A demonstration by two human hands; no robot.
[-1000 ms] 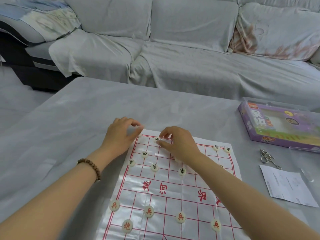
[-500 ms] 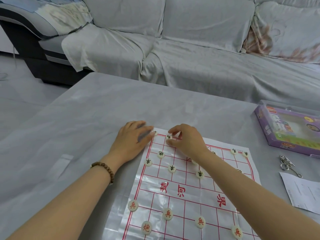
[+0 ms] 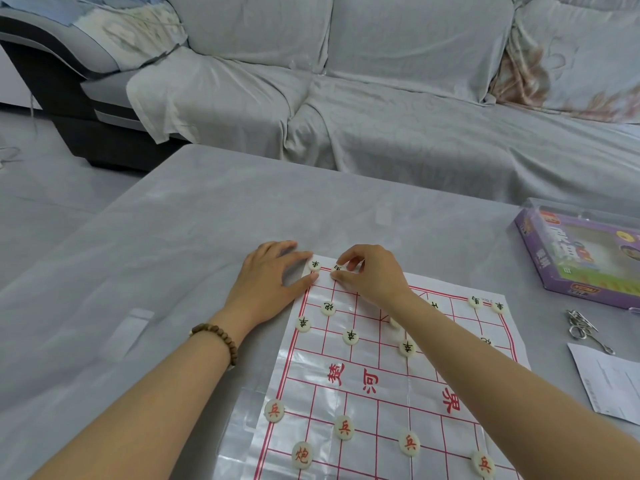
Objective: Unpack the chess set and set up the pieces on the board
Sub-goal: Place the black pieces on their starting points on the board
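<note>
Glossy white plastic board sheet [image 3: 391, 407], red grid and red characters across it. Near cream round pieces [image 3: 344, 427] show red characters, far cream round pieces [image 3: 350, 337] black ones. Purple cardboard box [image 3: 588, 289], brown beaded bracelet [image 3: 216, 336], mottled grey desk [image 3: 173, 254], pale grey sofa cover [image 3: 381, 116].

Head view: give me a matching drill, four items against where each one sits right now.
1 purple box
2 beaded bracelet
3 paper sheet
4 red 炮 piece

A on the left wrist
B on the board, near left
C on the table, right of the board, near side
D on the table, right of the board, far side

Pairs: 1-D, 2-A, 3-C, 4-B
</note>
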